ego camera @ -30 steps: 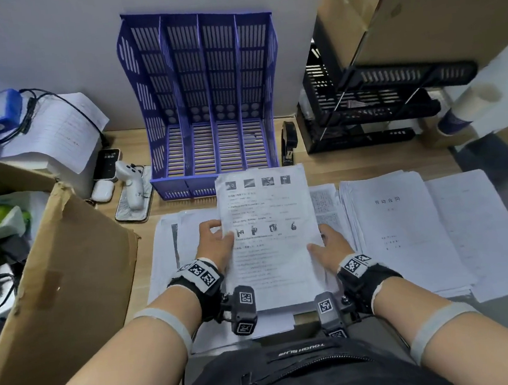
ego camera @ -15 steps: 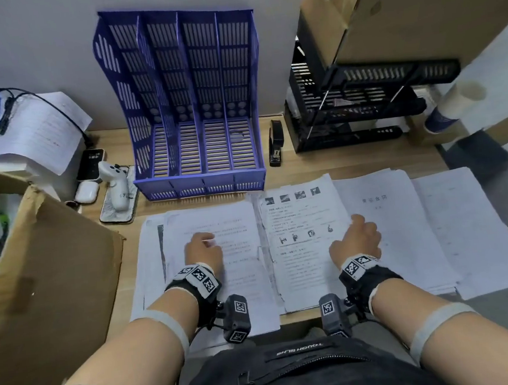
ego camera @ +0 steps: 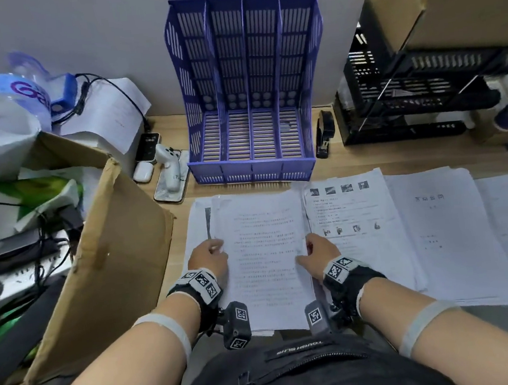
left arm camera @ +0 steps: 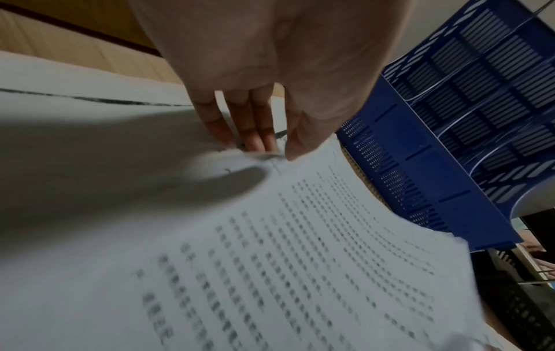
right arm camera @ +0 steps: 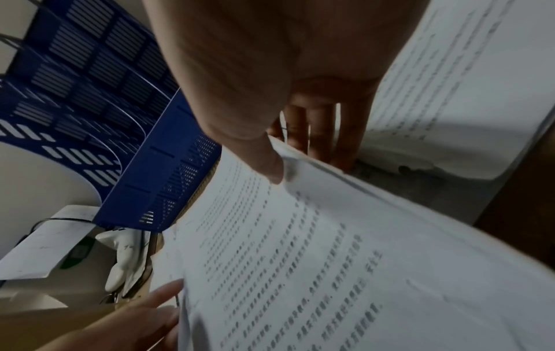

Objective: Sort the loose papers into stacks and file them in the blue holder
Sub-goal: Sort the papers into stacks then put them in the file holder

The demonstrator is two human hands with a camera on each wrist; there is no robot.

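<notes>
desk [ego camera: 398,159]: wooden, packed pretty full; papers spread along the near edge, from 6 o'clock out to 3.
cardboard box [ego camera: 111,268]: big one, over at 8 o'clock, flap leaning toward the papers.
blue holder [ego camera: 249,93]: standing upright at 12 o'clock against the wall, four slots, nothing filed in them.
black rack [ego camera: 408,96]: at 2 o'clock, just beside the holder, with a black stapler [ego camera: 324,132] between the two.
text stack [ego camera: 264,253]: dead centre at 6 o'clock, right in front of the holder, held by both side edges.
picture sheet [ego camera: 344,211]: just right of it, row of small photos along the top.
left hand [ego camera: 208,258]: pinching the stack's left edge, thumb on top, fingers curled underneath.
right hand [ego camera: 319,252]: same deal on the right edge, thumb pressed on top, fingers tucked under the pile.
</notes>
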